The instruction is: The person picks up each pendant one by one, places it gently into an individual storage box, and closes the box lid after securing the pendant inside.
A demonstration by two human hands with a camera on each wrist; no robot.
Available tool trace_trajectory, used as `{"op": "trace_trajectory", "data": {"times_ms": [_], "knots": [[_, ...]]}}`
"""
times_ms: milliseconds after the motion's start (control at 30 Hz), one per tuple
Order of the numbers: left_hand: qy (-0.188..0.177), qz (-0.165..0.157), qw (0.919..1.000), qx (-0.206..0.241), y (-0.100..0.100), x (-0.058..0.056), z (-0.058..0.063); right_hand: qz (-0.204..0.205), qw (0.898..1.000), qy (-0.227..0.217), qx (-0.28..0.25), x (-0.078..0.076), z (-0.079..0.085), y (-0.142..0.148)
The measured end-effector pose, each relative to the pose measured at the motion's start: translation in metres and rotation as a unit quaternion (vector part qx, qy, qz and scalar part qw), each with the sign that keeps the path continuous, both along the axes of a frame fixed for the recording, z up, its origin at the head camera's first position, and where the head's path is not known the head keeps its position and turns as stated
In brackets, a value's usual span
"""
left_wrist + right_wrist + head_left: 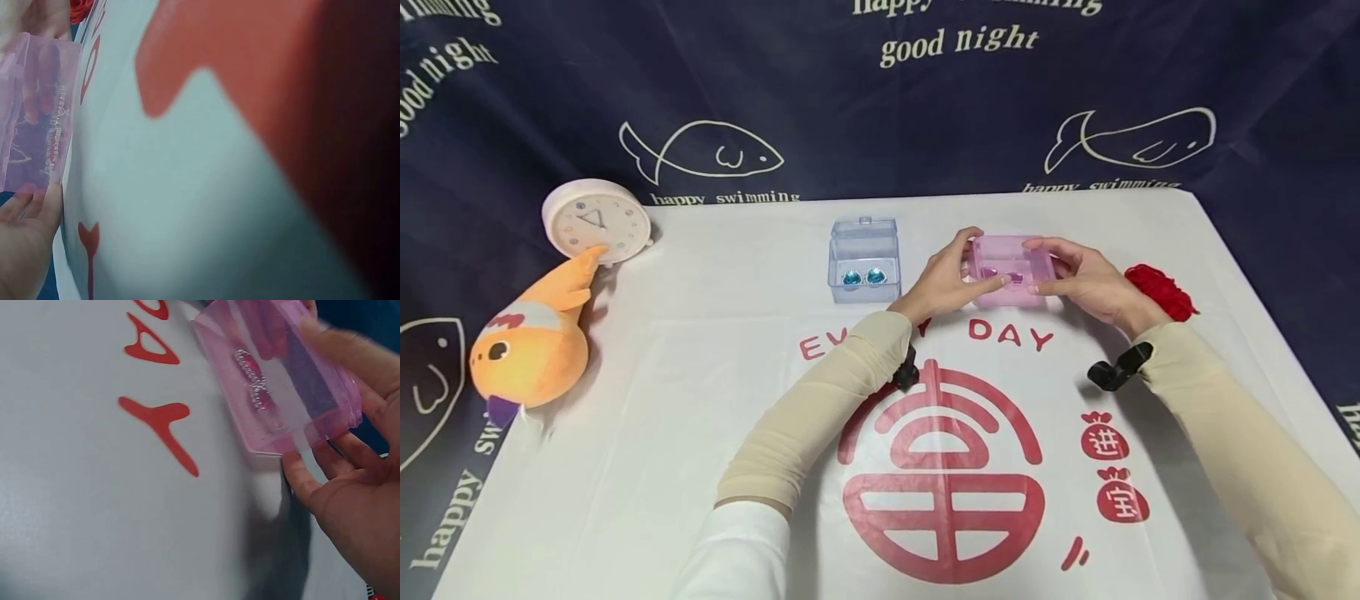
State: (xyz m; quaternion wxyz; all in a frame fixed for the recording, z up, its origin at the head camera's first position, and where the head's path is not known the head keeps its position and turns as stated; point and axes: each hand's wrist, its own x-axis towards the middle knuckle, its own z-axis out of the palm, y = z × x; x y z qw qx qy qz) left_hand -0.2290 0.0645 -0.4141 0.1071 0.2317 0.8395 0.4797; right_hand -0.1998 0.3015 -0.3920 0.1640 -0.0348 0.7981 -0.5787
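A see-through pink box (1006, 297) is gripped from both sides at the back of the table. My left hand (942, 279) holds its left end, the thumb reaching across the front. On the right end, my right hand (1092, 279) grips with the thumb low and a finger up at the upper edge. Purple sparkling pieces with silvery edges (255, 378) show inside the box in the right wrist view. Left of it stands a see-through blue box (865, 293) with its lid raised, holding two round blue gems (876, 276).
A bundle of red yarn (1161, 292) lies right of my right hand. At the far left are a white clock (598, 221) and an orange plush toy (538, 350). The white tablecloth (700, 400) has red printing, and a dark blue curtain (850, 108) hangs behind.
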Motion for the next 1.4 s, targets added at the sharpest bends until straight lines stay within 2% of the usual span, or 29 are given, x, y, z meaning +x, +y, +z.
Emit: {"op": "trace_trajectory", "data": {"times_ms": [67,167,367,433,500,600,700,767,800,933,967,1000,1100,1200,1300,1400], "knots": [[0.000,-0.002,1.0000,0.005,-0.001,-0.001,0.000,-0.004,0.999,0.008,0.031,0.002,0.000,-0.001],[0.002,-0.004,1.0000,0.009,-0.002,-0.002,-0.001,-0.013,0.999,0.023,0.041,0.003,-0.001,-0.003],[-0.005,-0.008,0.9999,0.010,-0.006,-0.003,0.000,-0.029,0.998,0.036,-0.041,0.003,-0.010,-0.010],[-0.004,-0.006,0.9999,0.013,-0.007,-0.003,0.000,-0.032,0.997,0.036,-0.054,0.003,-0.011,-0.011],[0.000,-0.004,0.9999,0.013,-0.007,-0.003,0.000,-0.032,0.998,0.042,-0.040,0.002,-0.012,-0.012],[0.018,0.001,0.9998,-0.005,-0.006,-0.002,0.000,-0.034,0.997,0.062,0.015,0.002,-0.009,-0.010],[0.046,0.013,0.9984,-0.030,-0.006,0.002,0.007,-0.051,0.992,0.094,0.063,0.001,-0.001,-0.012],[0.064,0.028,0.9970,-0.032,-0.010,0.004,0.015,-0.078,0.981,0.151,0.096,-0.001,0.006,-0.019],[0.069,0.036,0.9966,-0.027,-0.013,0.006,0.021,-0.096,0.971,0.190,0.113,-0.001,0.010,-0.024],[0.086,0.067,0.9937,0.027,-0.033,0.011,0.048,-0.167,0.915,0.335,0.153,-0.004,0.032,-0.054],[0.092,0.075,0.9921,0.039,-0.040,0.012,0.055,-0.176,0.906,0.353,0.154,-0.005,0.039,-0.063],[0.101,0.081,0.9903,0.050,-0.048,0.012,0.061,-0.178,0.905,0.359,0.144,-0.005,0.045,-0.073],[0.138,0.107,0.9827,0.063,-0.075,0.012,0.073,-0.171,0.920,0.340,0.098,-0.008,0.060,-0.101],[0.155,0.139,0.9771,0.042,-0.105,0.011,0.078,-0.165,0.939,0.301,0.030,-0.016,0.069,-0.128],[0.136,0.167,0.9764,0.019,-0.132,0.011,0.075,-0.165,0.947,0.274,-0.029,-0.025,0.073,-0.151],[0.098,0.177,0.9793,0.003,-0.152,0.013,0.065,-0.164,0.958,0.232,-0.049,-0.034,0.070,-0.170]]}}
